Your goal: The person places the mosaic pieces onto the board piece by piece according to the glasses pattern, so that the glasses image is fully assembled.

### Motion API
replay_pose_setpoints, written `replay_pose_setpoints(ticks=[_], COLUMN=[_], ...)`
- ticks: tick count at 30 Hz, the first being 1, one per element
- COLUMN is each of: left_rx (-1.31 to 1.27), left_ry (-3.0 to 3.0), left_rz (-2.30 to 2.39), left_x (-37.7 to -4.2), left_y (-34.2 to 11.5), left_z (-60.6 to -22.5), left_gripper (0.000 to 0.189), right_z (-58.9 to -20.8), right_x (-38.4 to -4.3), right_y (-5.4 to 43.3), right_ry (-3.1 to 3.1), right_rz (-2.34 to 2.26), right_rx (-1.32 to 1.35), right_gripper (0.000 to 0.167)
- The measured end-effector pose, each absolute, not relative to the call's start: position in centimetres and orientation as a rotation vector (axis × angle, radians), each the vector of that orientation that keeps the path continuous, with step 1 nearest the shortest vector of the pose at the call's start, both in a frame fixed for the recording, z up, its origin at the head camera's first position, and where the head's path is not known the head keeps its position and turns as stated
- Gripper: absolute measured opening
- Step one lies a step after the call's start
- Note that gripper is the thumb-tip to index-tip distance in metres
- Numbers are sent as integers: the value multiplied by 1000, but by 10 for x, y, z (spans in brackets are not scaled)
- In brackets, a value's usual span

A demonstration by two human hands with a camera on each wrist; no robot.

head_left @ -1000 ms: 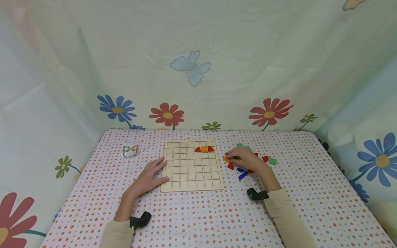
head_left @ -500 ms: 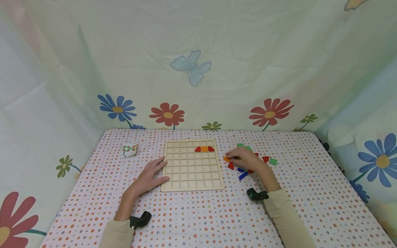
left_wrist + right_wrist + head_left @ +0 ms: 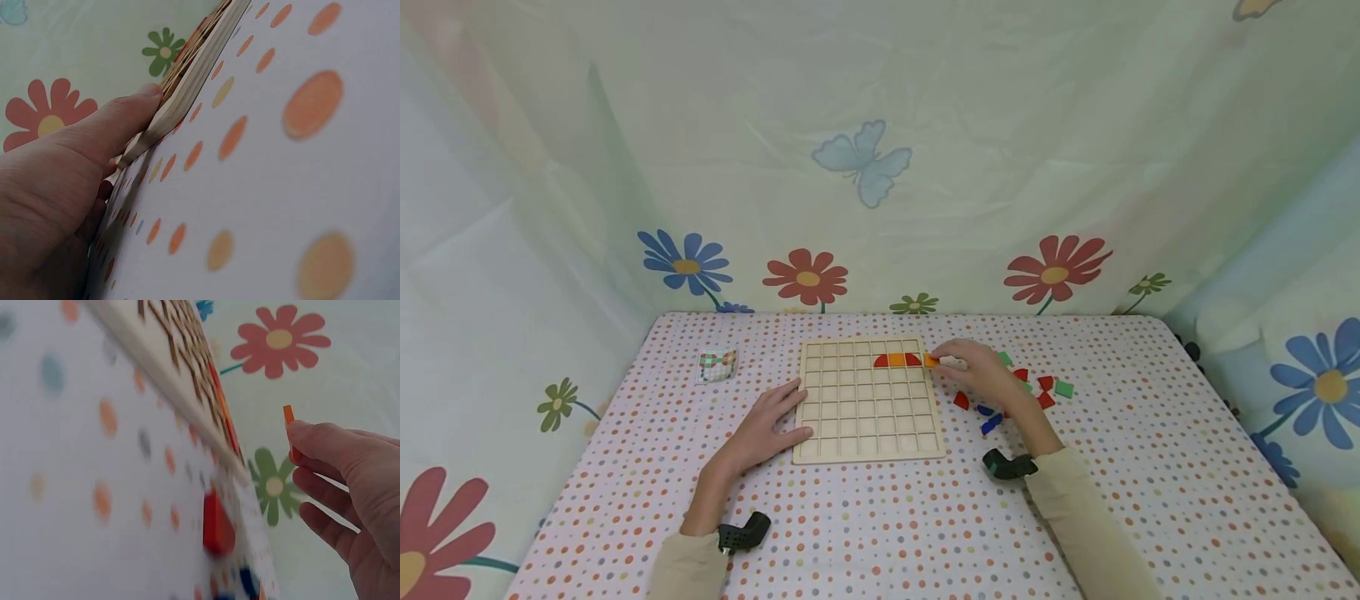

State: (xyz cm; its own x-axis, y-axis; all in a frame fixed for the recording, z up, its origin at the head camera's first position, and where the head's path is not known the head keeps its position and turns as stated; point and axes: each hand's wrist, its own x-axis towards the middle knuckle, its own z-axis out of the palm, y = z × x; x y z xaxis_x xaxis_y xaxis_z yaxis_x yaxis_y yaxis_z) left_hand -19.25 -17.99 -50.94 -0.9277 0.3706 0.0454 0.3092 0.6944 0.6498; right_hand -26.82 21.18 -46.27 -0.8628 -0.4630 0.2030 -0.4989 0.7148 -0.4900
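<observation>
Head view: beyond the fingers hangs a pale backdrop (image 3: 970,167) printed with flowers (image 3: 1052,273) and a butterfly (image 3: 862,162); beneath them spreads a dotted tablecloth (image 3: 850,533), reaching the backdrop's foot. Between the two sets of fingers I find a wooden grid board (image 3: 850,433), lying flat. The left hand (image 3: 762,427), fingers extended and relaxed, rests against the board's left edge. The right hand (image 3: 976,371) pinches an orange piece (image 3: 929,361) between thumb and fingertips. Behind the fingers, each wrist bears a black camera (image 3: 1009,464). Past the left fingertips, farther off, lies a small picture card (image 3: 717,366). Below and to the right of the right fingers I note loose green pieces (image 3: 1063,388), red pieces (image 3: 1046,383) and blue pieces (image 3: 992,423); the hand hides part of this scatter. Just left of the right fingertips, a red-orange-red row (image 3: 896,360) sits in the board. The orange piece is raised off the tablecloth, near the board's right edge; whether it overlaps the rim, I cannot tell.
</observation>
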Motion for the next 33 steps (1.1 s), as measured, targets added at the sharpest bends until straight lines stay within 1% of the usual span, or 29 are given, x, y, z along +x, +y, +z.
replay_pose_setpoints(ticks=[8,16,25,33], left_rx=[569,561,549,546], left_ry=[2813,2822,2806,2806], left_rz=[1040,1023,1027,1034], left_x=[-192,-192,-193,-193], left_y=[-178,-178,-177,-177], left_z=[-507,-507,-505,-505], left_gripper=[73,72,73,73], right_z=[-459,-457,-458,-462], right_x=[-275,-275,-274,-274], right_y=[173,139,128,125], right_ry=[-2773,-2908,-2890,-2849], right_rz=[865,765,516,455], right_rx=[984,933,1073,1154], right_gripper=[24,25,18,15])
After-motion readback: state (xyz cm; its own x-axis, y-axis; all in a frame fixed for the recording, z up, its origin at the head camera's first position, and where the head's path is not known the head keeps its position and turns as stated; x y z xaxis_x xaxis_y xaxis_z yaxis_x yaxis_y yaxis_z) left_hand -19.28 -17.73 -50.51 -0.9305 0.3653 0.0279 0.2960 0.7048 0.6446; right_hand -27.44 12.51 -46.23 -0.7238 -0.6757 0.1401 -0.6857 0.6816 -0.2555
